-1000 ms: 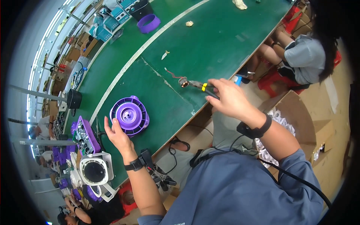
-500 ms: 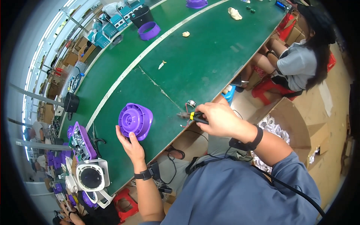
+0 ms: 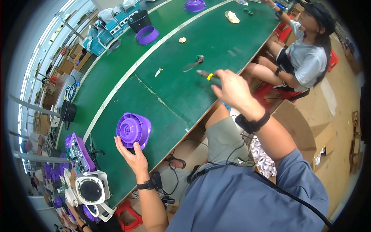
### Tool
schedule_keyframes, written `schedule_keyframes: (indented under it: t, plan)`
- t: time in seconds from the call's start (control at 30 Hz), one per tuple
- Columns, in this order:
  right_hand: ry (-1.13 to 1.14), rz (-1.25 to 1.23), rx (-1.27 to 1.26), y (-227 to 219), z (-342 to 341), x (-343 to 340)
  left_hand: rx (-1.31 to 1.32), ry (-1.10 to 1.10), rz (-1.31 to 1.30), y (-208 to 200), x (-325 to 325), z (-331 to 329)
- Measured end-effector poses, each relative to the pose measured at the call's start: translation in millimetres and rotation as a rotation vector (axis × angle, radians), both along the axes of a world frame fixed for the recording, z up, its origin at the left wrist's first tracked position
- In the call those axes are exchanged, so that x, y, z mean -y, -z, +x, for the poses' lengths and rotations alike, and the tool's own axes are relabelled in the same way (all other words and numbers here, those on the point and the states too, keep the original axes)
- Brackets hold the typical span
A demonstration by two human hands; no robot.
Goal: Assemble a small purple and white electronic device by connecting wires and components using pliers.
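My left hand (image 3: 133, 156) grips the near edge of a purple round plastic housing (image 3: 129, 129), thumb on the near side and fingers along its left. The housing has ribs and a stepped centre, and rests on the green table (image 3: 170, 123). Out over the table to the right, my right hand (image 3: 232, 88) is closed round pliers (image 3: 208, 75) with yellow on the handles, jaws pointing left. Just beyond the jaws is a small round metal part (image 3: 199, 58), with blurred wires beside it. The pliers and that part are apart.
A white device with a round black mesh (image 3: 90, 191) and a purple tray of parts (image 3: 82, 152) stand at the left. Farther off are a purple ring (image 3: 147, 35) and crumpled scraps (image 3: 232, 17). A co-worker (image 3: 305, 58) sits at the right, near a cardboard box (image 3: 297, 120).
My right hand has moved away across the table with the pliers. The small metal part now lies farther from me. My left hand still holds the housing. The co-worker's arm now reaches over the table.
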State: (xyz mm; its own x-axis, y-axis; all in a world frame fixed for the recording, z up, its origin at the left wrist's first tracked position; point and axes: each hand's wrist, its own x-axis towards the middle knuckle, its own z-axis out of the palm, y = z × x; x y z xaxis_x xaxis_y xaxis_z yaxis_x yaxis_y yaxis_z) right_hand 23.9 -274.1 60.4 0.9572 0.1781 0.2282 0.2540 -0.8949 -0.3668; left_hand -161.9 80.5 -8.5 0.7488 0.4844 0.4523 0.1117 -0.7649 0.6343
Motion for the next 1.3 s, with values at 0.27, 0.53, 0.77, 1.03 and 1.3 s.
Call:
schedule_keyframes:
  t: [0.27, 0.53, 0.77, 1.03, 1.3]
  plan:
    - [-0.148, 0.084, -0.012, 23.3, 16.8, -15.8, -0.091, 0.016, 0.067, -5.4, 12.4, 4.3]
    - [0.057, -0.049, -0.032, 27.5, 133.5, 18.6, -0.272, -0.007, 0.088, -34.3, 10.3, 35.4]
    - [0.018, 0.067, 0.110, 40.7, 154.0, 29.8, -0.333, 0.001, 0.174, -39.5, -6.7, 84.1]
    - [-0.375, 0.638, 0.079, 52.0, 98.2, 6.0, -0.365, 0.028, 0.221, -38.0, -25.8, 198.4]
    - [-0.323, 0.558, 0.109, 50.3, 104.7, -0.9, -0.170, -0.123, 0.160, -26.3, -73.4, 320.4]
